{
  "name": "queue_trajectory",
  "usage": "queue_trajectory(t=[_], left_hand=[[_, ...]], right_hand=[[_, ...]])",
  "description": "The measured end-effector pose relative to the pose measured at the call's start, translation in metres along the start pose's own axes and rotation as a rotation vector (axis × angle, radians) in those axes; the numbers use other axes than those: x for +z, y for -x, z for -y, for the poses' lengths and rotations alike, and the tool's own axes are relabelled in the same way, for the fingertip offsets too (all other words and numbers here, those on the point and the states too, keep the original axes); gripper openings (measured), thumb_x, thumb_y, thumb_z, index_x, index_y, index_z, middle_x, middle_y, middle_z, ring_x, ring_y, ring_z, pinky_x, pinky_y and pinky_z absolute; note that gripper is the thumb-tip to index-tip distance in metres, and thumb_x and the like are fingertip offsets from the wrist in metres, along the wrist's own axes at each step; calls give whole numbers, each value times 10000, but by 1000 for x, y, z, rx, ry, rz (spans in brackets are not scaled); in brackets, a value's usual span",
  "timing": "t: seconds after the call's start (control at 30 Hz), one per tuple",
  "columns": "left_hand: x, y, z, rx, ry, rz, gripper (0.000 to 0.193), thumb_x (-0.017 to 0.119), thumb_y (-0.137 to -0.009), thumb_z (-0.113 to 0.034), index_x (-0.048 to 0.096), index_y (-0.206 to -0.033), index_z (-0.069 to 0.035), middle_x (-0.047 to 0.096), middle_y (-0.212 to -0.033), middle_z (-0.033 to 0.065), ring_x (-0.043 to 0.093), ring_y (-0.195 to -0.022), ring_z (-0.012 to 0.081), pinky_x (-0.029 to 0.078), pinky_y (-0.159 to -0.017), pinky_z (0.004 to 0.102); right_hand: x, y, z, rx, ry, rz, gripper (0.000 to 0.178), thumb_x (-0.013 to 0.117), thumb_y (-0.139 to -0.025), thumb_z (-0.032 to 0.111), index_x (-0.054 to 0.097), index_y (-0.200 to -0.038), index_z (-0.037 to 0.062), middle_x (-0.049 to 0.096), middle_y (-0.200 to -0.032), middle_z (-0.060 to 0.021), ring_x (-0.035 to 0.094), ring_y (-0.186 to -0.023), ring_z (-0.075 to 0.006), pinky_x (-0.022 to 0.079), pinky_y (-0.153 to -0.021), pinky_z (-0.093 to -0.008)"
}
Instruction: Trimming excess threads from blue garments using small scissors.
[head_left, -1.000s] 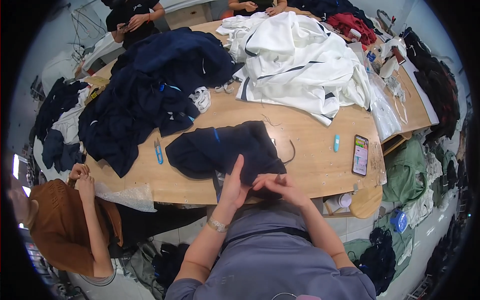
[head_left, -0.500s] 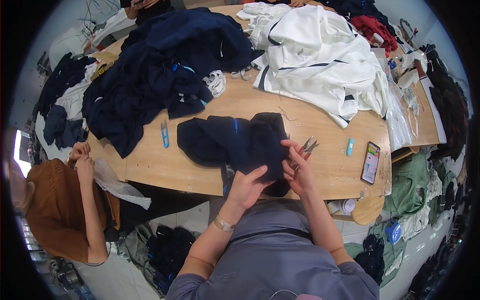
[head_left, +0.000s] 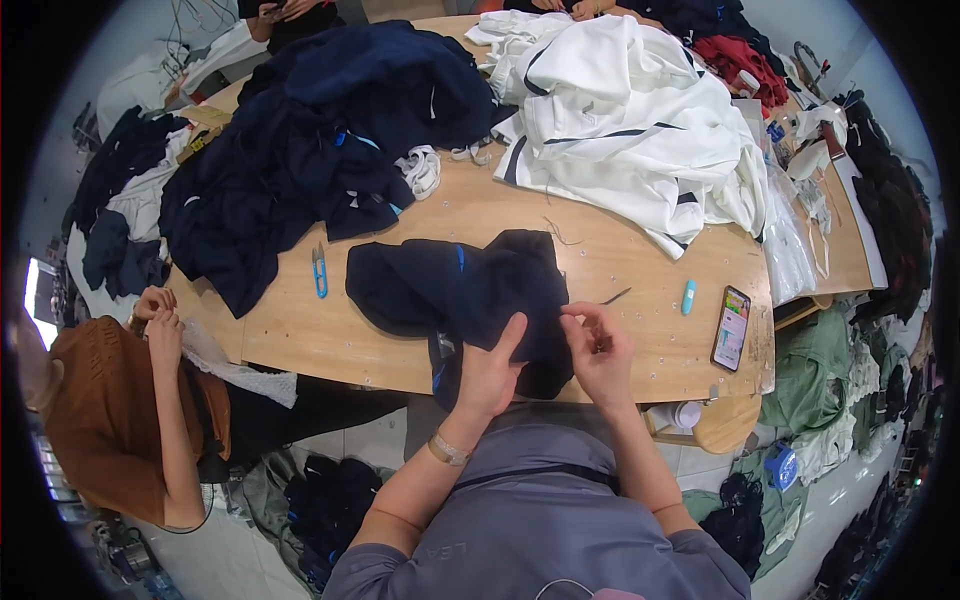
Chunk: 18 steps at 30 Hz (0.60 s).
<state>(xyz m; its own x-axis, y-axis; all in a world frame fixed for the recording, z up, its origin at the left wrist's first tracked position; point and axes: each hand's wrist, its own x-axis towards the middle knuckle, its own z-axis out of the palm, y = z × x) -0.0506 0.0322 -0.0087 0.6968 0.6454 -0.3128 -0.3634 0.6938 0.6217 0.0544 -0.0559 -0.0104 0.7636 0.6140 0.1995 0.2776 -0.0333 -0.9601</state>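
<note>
A dark navy garment [head_left: 480, 290] with a small blue strip lies bunched at the table's front edge. My left hand [head_left: 490, 378] grips its near right part, thumb on top and the other fingers hidden in or under the cloth. My right hand [head_left: 600, 355] is closed at the garment's right edge, with thumb and forefinger pinched together. Red-handled thread snips [head_left: 618, 296] rest in that hand, mostly covered by the fingers, one dark blade tip poking out. Whether the pinch also holds a thread or the cloth edge is too small to tell.
Blue thread snips [head_left: 320, 272] lie left of the garment. A turquoise capped tool [head_left: 689, 297] and a phone [head_left: 732, 328] lie to the right. Behind are a navy clothing heap [head_left: 330, 120] and a white one [head_left: 630, 130]. A person in brown [head_left: 110, 420] sits at left.
My right hand has turned and closed into a pinch, so the snips' open blades no longer show fully. My left hand stays on the cloth. The whole view has shifted slightly.
</note>
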Motion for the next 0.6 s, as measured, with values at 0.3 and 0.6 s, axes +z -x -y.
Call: queue_trajectory(t=[0.3, 0.6], left_hand=[[5, -1, 18, 239, -138, -24, 297, 586, -843, -42, 519, -1129, 0, 564, -1077, 48, 544, -930, 114, 446, -801, 232], [8, -4, 22, 188, -101, -70, 310, 579, -841, -19, 504, -1141, 2, 563, -1071, 46, 543, -938, 116, 446, -816, 243]], right_hand=[[6, 0, 4, -313, 116, -18, 117, 652, -761, 8, 588, -858, 22, 547, -668, -35, 460, -504, -83, 358, -464, -205], [2, 5, -3, -14, -99, -63, 98, 600, -819, 44, 565, -908, 24, 518, -651, 16, 465, -558, -46, 360, -508, -177]])
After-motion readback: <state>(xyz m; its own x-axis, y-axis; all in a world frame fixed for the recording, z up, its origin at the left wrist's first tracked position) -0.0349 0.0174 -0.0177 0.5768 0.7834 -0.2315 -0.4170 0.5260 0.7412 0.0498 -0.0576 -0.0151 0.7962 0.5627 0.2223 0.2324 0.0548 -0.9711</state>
